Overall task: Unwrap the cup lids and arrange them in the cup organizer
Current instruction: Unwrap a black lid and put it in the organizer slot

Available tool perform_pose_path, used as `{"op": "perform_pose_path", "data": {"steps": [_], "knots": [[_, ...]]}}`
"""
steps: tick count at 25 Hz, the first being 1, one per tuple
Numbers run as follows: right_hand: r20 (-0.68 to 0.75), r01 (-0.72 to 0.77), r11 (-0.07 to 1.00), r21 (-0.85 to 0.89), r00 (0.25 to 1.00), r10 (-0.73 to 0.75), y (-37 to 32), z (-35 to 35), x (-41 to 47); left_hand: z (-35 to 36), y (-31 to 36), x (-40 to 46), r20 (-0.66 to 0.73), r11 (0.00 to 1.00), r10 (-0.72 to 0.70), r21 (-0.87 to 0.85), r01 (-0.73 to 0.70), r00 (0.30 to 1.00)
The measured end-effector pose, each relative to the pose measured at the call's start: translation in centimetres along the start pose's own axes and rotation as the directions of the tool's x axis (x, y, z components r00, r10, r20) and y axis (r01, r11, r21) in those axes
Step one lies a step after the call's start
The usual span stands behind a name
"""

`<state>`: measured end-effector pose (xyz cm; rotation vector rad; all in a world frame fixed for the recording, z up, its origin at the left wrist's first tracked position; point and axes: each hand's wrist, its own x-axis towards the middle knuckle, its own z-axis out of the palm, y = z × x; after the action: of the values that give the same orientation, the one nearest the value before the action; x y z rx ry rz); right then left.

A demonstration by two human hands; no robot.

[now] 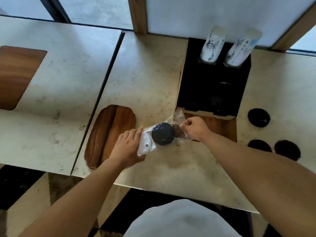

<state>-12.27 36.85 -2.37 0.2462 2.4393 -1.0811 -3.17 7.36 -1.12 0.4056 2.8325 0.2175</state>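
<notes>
A stack of black cup lids (163,135) lies on its side on the counter inside a clear plastic wrap (179,117). White lids (145,146) show at the stack's left end, where my left hand (126,146) holds them. My right hand (195,128) pinches the loose plastic at the right end of the stack. The black cup organizer (212,86) stands just behind, with two stacks of white patterned cups (212,47) in its far slots.
A small wooden tray (109,132) lies under my left hand. A second wooden board (15,74) sits far left. Three round black holes (259,117) are cut in the counter at right. A gap (106,82) splits the counter.
</notes>
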Motion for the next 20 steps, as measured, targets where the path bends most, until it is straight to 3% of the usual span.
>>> {"op": "perform_pose_path", "data": {"steps": [4,9,13,20], "knots": [[-0.070,-0.125,0.982,0.142,0.988,0.135,5.5,-1.9,-4.5,0.8,2.7,2.3,0.088,0.982,0.186,0.027,-0.189,0.979],[-0.094,-0.263,0.884,0.387,0.942,0.321,10.0,-1.7,-9.5,1.6,5.0,4.1,0.179,0.946,0.308,0.051,-0.321,0.934],[-0.100,-0.312,0.836,0.452,0.913,0.395,11.3,-1.2,-10.8,1.7,6.4,4.8,0.223,0.940,0.306,0.086,-0.331,0.926],[-0.114,-0.258,0.848,0.463,0.932,0.345,11.2,-1.8,-11.0,1.7,6.8,5.0,0.287,0.955,0.258,0.069,-0.289,0.923]]}}
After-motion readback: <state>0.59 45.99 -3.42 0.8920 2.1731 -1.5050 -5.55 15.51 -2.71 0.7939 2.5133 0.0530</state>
